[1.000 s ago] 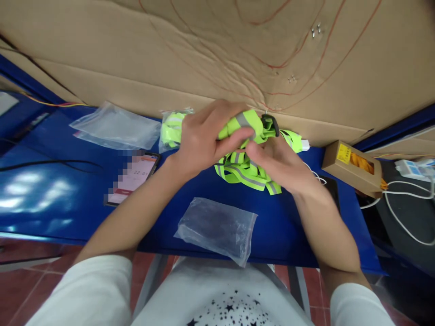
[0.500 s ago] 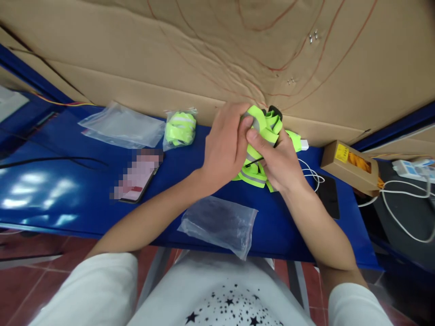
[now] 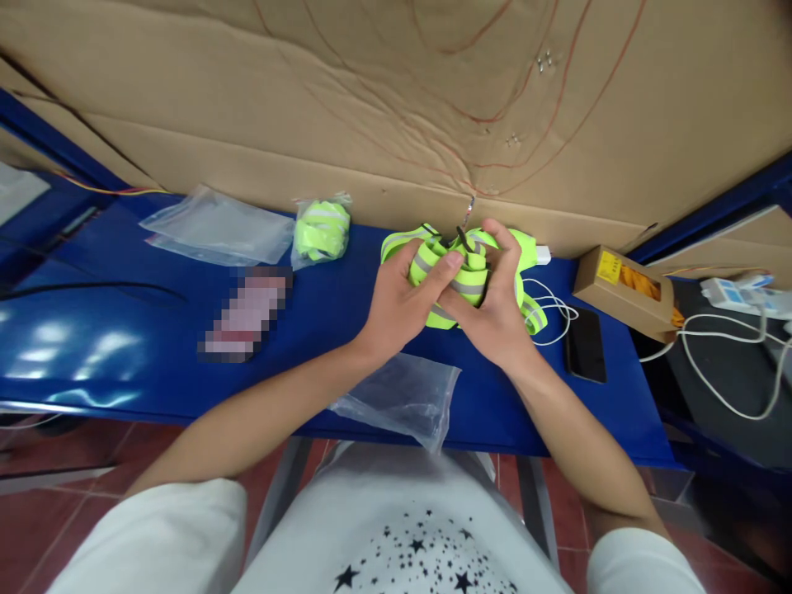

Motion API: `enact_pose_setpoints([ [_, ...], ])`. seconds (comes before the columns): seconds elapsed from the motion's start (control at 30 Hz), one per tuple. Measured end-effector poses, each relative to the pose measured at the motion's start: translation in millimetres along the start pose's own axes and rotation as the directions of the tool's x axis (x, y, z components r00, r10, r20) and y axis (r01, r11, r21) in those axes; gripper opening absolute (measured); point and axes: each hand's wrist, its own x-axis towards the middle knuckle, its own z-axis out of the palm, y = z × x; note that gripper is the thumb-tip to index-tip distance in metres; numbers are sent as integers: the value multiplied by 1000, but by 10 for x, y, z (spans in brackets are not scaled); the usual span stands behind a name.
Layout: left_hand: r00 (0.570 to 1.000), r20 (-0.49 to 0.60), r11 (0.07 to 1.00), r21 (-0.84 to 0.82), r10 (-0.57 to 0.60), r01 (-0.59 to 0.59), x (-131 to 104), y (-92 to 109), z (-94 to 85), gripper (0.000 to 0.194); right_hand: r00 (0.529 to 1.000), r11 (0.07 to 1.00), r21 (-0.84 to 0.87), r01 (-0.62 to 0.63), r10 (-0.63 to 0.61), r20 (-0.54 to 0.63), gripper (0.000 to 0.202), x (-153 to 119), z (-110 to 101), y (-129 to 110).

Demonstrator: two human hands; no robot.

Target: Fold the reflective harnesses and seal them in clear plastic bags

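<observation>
Between my two hands is a rolled bundle of neon-yellow reflective strap (image 3: pixel 469 285) with grey stripes and black fittings. My left hand (image 3: pixel 405 297) wraps its left side, the thumb pressed on the front. On the right side my right hand (image 3: pixel 498 305) closes round the same bundle, its thumb across the lower front. More yellow strap (image 3: pixel 533 315) lies behind and to the right on the blue table. Below my hands, near the front edge, rests a clear plastic bag (image 3: pixel 408 400). A bagged yellow strap roll (image 3: pixel 322 231) stands to the left.
Several flat clear bags (image 3: pixel 216 231) lie at the back left, with a pixelated phone (image 3: pixel 247 313) in front. To the right are a white cable (image 3: pixel 560 318), a black phone (image 3: pixel 585 346) and a cardboard box (image 3: pixel 624 293) with orange contents. Cardboard wall (image 3: pixel 309 99) borders the table's back.
My hands have lowered slightly and now cup the strap bundle from both sides. The strap is more compactly rolled, and its striped outer face shows. The view has shifted slightly.
</observation>
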Motion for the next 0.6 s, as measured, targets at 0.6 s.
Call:
enact_pose_setpoints([
  [0.6, 999, -32, 997, 72, -26, 28, -1402, 412, 62, 41, 986, 992, -47, -120, 114, -118, 94, -1358, 25, -63],
])
